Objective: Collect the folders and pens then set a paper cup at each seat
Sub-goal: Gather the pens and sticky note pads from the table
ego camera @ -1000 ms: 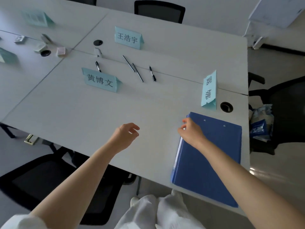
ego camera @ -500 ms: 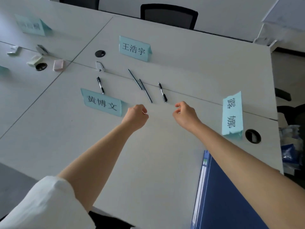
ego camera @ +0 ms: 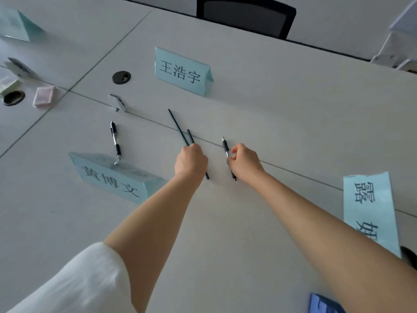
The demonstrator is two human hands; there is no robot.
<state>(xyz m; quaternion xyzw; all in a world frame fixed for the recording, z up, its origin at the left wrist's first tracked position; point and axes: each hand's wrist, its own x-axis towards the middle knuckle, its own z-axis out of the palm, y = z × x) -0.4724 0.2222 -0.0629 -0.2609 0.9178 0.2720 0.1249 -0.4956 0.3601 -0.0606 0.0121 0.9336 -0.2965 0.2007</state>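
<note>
On the white table, my left hand (ego camera: pixel 190 161) is curled over the near ends of two thin dark pens (ego camera: pixel 177 126); one tip sticks out below the hand. My right hand (ego camera: pixel 244 162) pinches a black click pen (ego camera: pixel 225 146) that lies along the table seam. Its lower end shows under the hand. A further black click pen (ego camera: pixel 115 140) lies alone to the left, just beyond a name card. A corner of the blue folder (ego camera: pixel 325 304) shows at the bottom right edge. No paper cup is in view.
Three pale blue name cards stand on the table: one at the far centre (ego camera: pixel 182 71), one near left (ego camera: pixel 112 177), one right (ego camera: pixel 372 211). A black chair (ego camera: pixel 246 16) sits behind. A white clip (ego camera: pixel 117 102), a pink pad (ego camera: pixel 44 96) and cable holes (ego camera: pixel 121 77) lie at the left.
My right hand left the blue folder. Both hands moved forward across the table to the pens and closed on them. The view shifted forward, leaving the folder almost out of frame.
</note>
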